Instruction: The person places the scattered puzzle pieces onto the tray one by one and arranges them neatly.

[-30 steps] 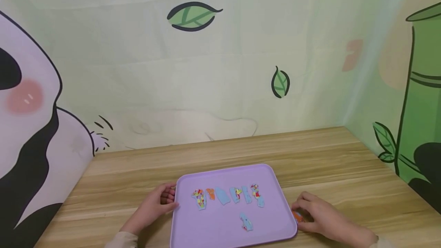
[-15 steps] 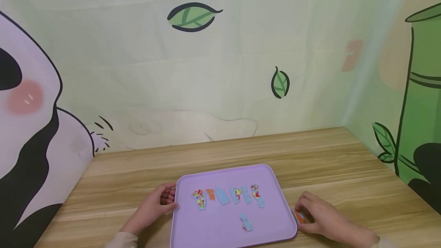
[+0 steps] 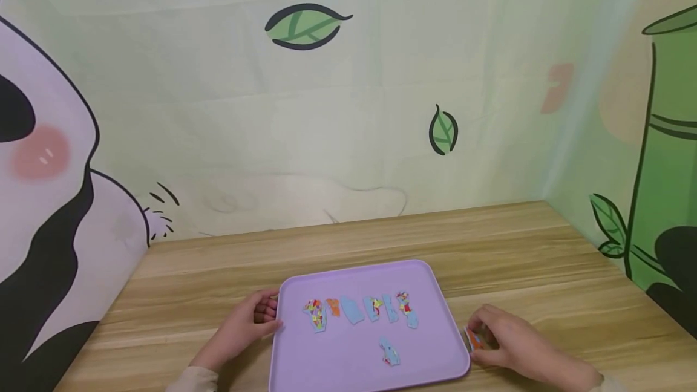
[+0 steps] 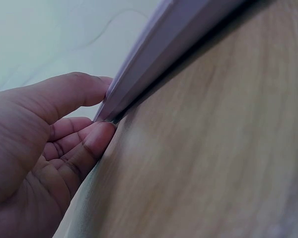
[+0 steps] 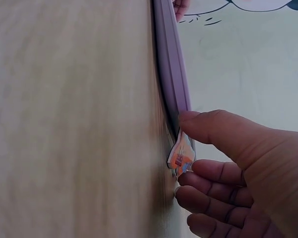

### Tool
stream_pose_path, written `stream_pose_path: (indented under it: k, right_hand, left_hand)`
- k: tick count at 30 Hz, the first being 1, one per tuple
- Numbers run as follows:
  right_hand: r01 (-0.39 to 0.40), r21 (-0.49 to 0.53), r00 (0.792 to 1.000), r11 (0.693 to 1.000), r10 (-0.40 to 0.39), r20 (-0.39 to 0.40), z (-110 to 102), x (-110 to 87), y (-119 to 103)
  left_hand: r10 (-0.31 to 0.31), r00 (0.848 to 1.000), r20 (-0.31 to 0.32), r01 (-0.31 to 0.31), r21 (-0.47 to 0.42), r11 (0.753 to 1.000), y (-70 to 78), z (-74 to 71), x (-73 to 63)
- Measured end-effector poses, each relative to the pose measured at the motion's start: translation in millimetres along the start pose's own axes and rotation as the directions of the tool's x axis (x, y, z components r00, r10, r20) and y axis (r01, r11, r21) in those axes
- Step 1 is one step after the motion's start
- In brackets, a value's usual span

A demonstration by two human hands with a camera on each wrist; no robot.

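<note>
A lilac tray (image 3: 327,362) lies on the wooden table with several flat, irregular puzzle pieces on it, most of them in a row. My left hand (image 3: 245,322) holds the tray's left edge; in the left wrist view the thumb is on the rim and a finger (image 4: 100,140) is at its underside. Just outside the right edge, my right hand (image 3: 509,343) pinches an orange-and-blue puzzle piece (image 3: 475,339) between thumb and fingers. The right wrist view shows this piece (image 5: 181,154) tilted on edge close beside the tray wall, with the thumb tip at its top.
One light-blue piece (image 3: 389,351) lies apart, below the row. Wooden tabletop (image 3: 348,247) surrounds the tray. A printed cloth backdrop (image 3: 348,138) with leaves, a panda and bamboo stands behind the table and along its sides.
My right hand has shifted slightly right, away from the tray's edge, and the orange-and-blue puzzle piece has come with it and tipped more upright. The left hand and tray stay put.
</note>
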State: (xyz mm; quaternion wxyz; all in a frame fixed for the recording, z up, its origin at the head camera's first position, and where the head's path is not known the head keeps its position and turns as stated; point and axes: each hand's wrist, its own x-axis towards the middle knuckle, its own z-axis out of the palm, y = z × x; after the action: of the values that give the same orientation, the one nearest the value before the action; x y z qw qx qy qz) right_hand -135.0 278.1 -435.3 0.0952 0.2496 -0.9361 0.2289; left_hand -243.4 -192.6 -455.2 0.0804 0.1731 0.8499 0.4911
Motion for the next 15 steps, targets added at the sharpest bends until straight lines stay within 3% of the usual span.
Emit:
stream_pose_path:
  k: [15]
  right_hand:
    - [-0.048,0.082,0.998,0.995,0.044,0.049,-5.0,2.4,0.0]
  left_hand:
    - [0.033,0.999,0.001,-0.033,-0.007,0.999,-0.2,-0.3,-0.7]
